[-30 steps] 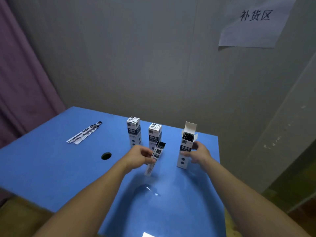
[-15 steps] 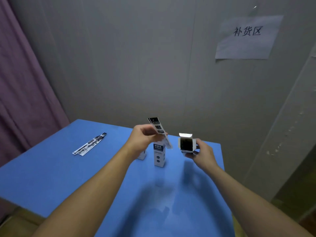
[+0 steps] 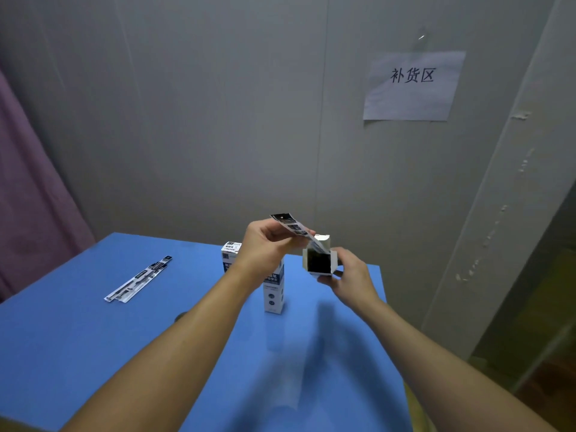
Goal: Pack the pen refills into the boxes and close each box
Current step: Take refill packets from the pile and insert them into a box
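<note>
My left hand [image 3: 263, 244] pinches a flat packet of pen refills [image 3: 294, 228] and holds it slanted, its lower end inside the mouth of an open white box [image 3: 319, 260]. My right hand [image 3: 349, 275] grips that box in the air, tilted, with its dark opening facing me and its flaps up. Two closed white-and-blue boxes stand on the blue table [image 3: 78, 322]: one [image 3: 274, 291] just below my left wrist, the other [image 3: 231, 255] behind it, partly hidden by my hand. More refill packets [image 3: 138, 279] lie flat at the table's left.
A grey wall rises right behind the table, with a paper sign [image 3: 411, 85] pinned on it. A purple curtain [image 3: 28, 213] hangs at the left. The table's right edge drops off near my right arm.
The refill packet's lower end has moved to the box opening and entered it. Both hands have stayed raised above the table, and the view has shifted a little.
</note>
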`<state>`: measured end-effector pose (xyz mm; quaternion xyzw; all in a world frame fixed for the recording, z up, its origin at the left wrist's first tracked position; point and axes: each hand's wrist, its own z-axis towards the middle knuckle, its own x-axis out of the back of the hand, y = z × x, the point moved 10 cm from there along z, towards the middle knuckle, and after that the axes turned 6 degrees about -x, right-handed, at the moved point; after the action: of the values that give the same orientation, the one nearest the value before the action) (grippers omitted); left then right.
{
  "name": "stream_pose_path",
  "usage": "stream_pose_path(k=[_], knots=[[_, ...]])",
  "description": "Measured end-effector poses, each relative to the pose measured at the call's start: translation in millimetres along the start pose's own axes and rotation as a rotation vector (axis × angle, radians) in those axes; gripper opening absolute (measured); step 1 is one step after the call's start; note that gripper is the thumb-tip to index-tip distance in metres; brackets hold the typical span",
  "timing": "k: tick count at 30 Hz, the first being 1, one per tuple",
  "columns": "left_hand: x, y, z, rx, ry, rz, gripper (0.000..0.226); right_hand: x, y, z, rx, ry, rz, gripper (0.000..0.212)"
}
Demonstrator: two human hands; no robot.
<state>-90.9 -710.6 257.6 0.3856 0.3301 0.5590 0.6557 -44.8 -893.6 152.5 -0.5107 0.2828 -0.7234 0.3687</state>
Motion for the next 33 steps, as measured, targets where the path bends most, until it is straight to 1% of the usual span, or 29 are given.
stream_pose_path(k=[9, 12, 15, 18, 20, 22, 25, 28, 30, 33], knots=[[3.3, 12.7, 1.6, -0.037, 0.06, -0.09, 0.014, -3.6, 1.8, -5.4, -0.022, -0.018, 0.035, 0.046], [4.4, 6.7, 0.5, -0.015, 0.035, -0.05, 0.014, -5.0, 0.2, -7.4, -0.018, -0.019, 0.034, 0.044], [2.1, -1.3, -0.8, -0.018, -0.012, 0.012, 0.021, -6.7, -2.7, -8.1, -0.007, -0.022, 0.022, 0.043], [2.3, -11.0, -3.4, -0.007, -0.015, 0.072, 0.023, -6.8, -4.3, -8.3, -0.007, -0.023, 0.026, 0.043], [1.5, -16.7, -4.0, -0.022, -0.046, 0.188, 0.02, -6.4, -6.7, -8.5, 0.0, -0.025, 0.023, 0.043], [-0.8, -23.3, -5.1, -0.039, -0.101, 0.384, 0.021, -6.3, -9.0, -8.5, 0.005, -0.023, 0.021, 0.043], [-13.5, -24.8, -6.9, -0.147, -0.168, 0.609, 0.016, -7.8, -10.9, -8.1, 0.0, -0.021, 0.018, 0.044], [-22.5, -25.2, -8.6, -0.227, -0.167, 0.789, 0.012, -12.1, -9.1, -9.0, -0.007, -0.042, 0.0, 0.044], [-22.9, -25.5, -8.3, -0.251, -0.154, 0.853, 0.015, -12.9, -7.3, -10.2, -0.008, -0.045, 0.003, 0.044], [-24.0, -19.2, -9.2, -0.294, -0.142, 0.868, 0.022, -10.6, -5.1, -11.2, -0.019, -0.041, 0.019, 0.046]])
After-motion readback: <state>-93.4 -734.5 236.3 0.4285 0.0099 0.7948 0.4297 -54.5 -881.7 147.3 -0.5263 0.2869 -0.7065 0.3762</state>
